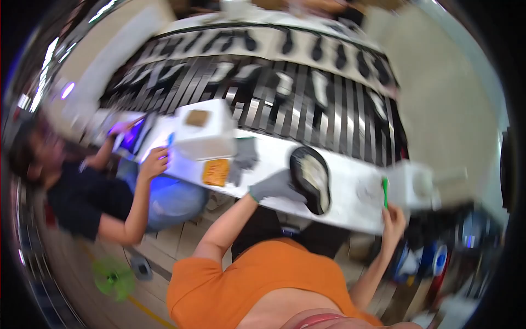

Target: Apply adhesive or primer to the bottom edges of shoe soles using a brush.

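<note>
My left hand (278, 186), in a grey glove, is closed on the near-left side of a black shoe part (310, 178) with a pale middle, held above the white worktable (350, 203). Its fingers are partly hidden behind the piece. Bare and pinched, my right hand (393, 223) grips a slim green brush (386, 192) that points upward at the table's right end. Near the brush tip sits a roundish, see-through dish (370, 191), blurred. A loose grey glove (244, 158) lies left of the shoe part, beside an orange, patterned flat piece (216, 172).
Beyond the table runs a slatted conveyor (257, 107) bearing several black shoe parts with pale middles; black soles (316, 48) line the shelf behind. A white box (205, 131) stands left, a white container (413, 185) right. A co-worker (93, 192) sits at left. A green fan (114, 278) is on the floor.
</note>
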Available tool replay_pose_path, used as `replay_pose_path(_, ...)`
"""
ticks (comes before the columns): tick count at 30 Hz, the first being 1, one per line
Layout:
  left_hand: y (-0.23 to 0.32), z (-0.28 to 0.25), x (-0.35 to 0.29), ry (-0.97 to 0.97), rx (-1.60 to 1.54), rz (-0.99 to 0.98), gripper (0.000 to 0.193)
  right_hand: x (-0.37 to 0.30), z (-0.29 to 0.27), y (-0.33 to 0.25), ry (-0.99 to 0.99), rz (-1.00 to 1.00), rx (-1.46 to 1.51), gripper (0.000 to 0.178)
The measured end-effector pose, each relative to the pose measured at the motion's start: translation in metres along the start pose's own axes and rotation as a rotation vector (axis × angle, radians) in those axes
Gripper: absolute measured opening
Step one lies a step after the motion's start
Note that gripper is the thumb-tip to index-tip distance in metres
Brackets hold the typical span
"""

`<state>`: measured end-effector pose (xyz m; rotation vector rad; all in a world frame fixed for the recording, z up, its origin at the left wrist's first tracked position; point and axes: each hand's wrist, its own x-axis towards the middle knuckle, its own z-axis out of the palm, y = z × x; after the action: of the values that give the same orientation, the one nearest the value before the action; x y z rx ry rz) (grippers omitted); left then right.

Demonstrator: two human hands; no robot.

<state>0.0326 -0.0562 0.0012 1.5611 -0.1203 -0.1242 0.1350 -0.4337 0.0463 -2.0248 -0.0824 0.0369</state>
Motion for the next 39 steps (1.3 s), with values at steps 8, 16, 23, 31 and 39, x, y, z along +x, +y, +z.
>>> replay_pose_path(8,-0.045,0.006,-0.012,0.278,-0.523,-0.003,0.057,-0.026,-0.012,-0.020,0.169,-0.120,-0.578,0.016)
replay_pose_path(16,-0.076,0.017,-0.018,0.072,-0.880,-0.013,0.079,-0.004,0.025,-0.012,0.091,-0.142,-0.933,0.005)
replay_pose_path(23,-0.091,0.007,-0.025,0.093,-1.228,0.063,0.072,0.008,0.030,0.014,0.040,-0.149,-0.928,0.008)
replay_pose_path(31,-0.066,0.013,-0.020,0.175,-1.252,0.142,0.070,0.003,0.026,0.044,0.030,0.239,0.100,0.021)
replay_pose_path(39,0.014,0.045,-0.008,0.455,-0.951,-0.207,0.060,0.019,0.049,-0.055,-0.331,-0.019,0.488,0.014)
